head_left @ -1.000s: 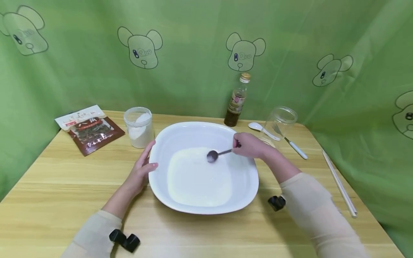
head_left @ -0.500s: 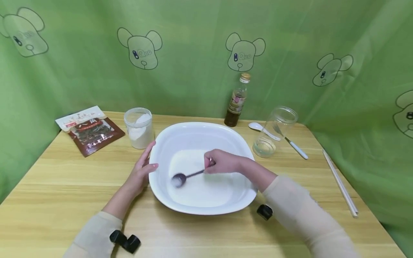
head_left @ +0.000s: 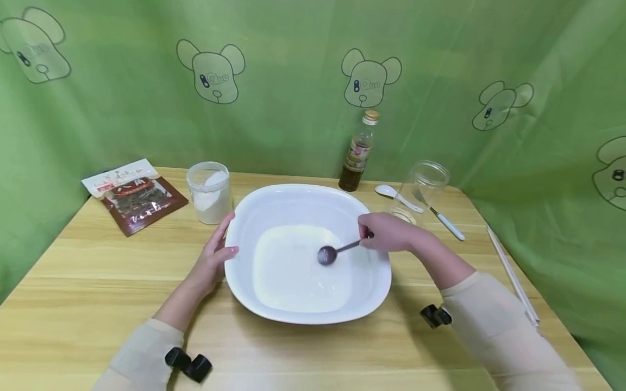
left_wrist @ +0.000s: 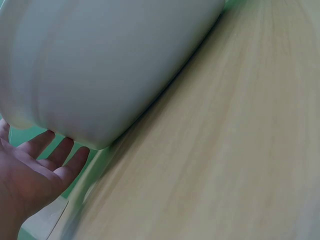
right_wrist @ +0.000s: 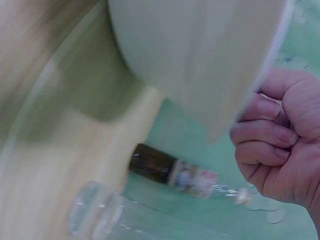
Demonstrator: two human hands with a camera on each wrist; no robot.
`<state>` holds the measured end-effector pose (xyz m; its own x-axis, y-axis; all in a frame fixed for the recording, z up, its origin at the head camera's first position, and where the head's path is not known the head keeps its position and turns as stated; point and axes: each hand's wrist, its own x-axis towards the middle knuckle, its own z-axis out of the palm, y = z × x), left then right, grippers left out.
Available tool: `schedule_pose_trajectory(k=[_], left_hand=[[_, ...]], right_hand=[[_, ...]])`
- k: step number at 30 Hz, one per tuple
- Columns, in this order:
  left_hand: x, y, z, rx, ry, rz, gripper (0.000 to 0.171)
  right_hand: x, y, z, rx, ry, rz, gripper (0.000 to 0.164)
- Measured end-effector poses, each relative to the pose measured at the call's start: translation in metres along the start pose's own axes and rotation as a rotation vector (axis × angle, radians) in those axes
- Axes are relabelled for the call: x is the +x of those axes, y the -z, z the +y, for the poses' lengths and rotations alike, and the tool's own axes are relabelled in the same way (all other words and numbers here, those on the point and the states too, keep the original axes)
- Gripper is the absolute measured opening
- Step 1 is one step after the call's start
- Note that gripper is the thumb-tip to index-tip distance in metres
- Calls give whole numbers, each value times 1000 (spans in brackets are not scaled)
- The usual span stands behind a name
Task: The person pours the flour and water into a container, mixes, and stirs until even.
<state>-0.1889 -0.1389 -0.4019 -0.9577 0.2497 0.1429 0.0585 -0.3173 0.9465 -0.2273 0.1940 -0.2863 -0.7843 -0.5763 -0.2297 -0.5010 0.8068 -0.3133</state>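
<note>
A large white basin (head_left: 293,207) stands mid-table with clear or whitish liquid (head_left: 288,282) in its bottom. My left hand (head_left: 210,259) holds the basin's left side, its thumb over the rim. In the left wrist view, that hand's bent fingers (left_wrist: 62,150) touch the outer wall. My right hand (head_left: 388,232) grips the handle of a dark spoon (head_left: 326,255) above the basin's right part; the bowl of the spoon is down in the basin. In the right wrist view the fingers (right_wrist: 260,131) are curled, and the basin wall hides the spoon.
Behind the basin stand a jar of white powder (head_left: 210,201) and a bottle of dark liquid (head_left: 356,157). A spice packet (head_left: 139,198) lies left. Near the right arm are a glass jar (head_left: 430,176), a white spoon (head_left: 386,190), a white-handled utensil (head_left: 449,225) and chopsticks (head_left: 511,274).
My right hand has swept the spoon leftward and toward me, then back right to near where it was a second ago. The left hand and basin stay in place.
</note>
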Motion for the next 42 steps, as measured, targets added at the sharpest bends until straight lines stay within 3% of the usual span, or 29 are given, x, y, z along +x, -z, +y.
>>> schedule_pose_trajectory(k=[6, 10, 13, 18, 21, 23, 26, 31, 37, 42], left_hand=[[1, -1, -1, -7, 13, 1, 73], [0, -1, -2, -9, 9, 4, 72], [0, -1, -2, -12, 4, 7, 72], [0, -1, -1, -19, -3, -1, 72], [1, 0, 1, -10, -1, -4, 73], [2, 1, 2, -1, -5, -4, 73], [2, 2, 2, 5, -13, -3, 73], [1, 2, 3, -1, -15, -1, 73], [1, 0, 1, -11, 4, -9, 72], [1, 0, 1, -3, 8, 1, 72]], right_hand=[[36, -11, -1, -24, -36, 109, 8], [59, -23, -16, 49, 26, 104, 9], [67, -31, -28, 152, 84, 46, 9], [50, -34, -40, 286, 171, -162, 10], [28, -27, -37, 244, 211, -266, 12], [14, -19, -32, 183, 209, -291, 13], [-1, -4, -21, 95, 153, -264, 14], [-3, 9, -2, -37, 36, -113, 11], [27, 2, 5, -97, -42, 33, 7], [59, -11, -9, -59, -37, 69, 8]])
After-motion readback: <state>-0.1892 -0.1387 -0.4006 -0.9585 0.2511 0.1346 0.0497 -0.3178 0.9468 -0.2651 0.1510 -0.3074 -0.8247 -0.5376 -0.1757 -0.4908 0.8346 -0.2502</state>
